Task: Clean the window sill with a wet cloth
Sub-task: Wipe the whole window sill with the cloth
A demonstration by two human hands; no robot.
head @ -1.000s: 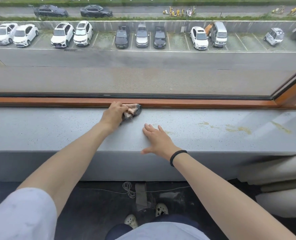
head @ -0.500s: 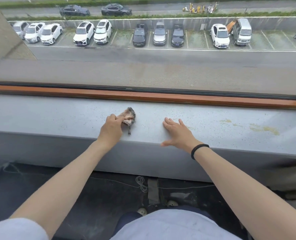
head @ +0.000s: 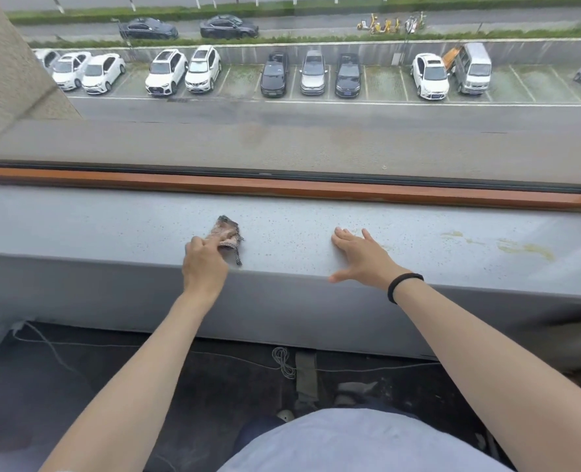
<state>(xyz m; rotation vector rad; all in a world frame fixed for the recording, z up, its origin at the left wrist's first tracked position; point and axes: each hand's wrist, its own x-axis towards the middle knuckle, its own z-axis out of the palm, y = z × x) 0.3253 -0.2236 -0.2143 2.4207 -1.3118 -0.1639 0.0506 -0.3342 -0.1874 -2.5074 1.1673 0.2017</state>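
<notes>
A small crumpled cloth (head: 230, 232), brownish with dark speckles, lies on the grey speckled window sill (head: 112, 229) near its front edge. My left hand (head: 204, 264) holds the cloth from the near side, the forefinger laid over it and the other fingers curled at its edge. My right hand (head: 360, 257), with a black band on the wrist, rests flat on the sill to the right, fingers spread and holding nothing. Yellowish stains (head: 520, 248) mark the sill further right.
An orange-brown wooden frame (head: 316, 190) runs along the back of the sill under the glass. Outside lies a car park. Below the sill, a thin cable (head: 282, 364) crosses the dark floor near my feet.
My left hand has drawn the cloth from the back of the sill by the wooden frame toward the front edge. The right hand has stayed flat on the sill.
</notes>
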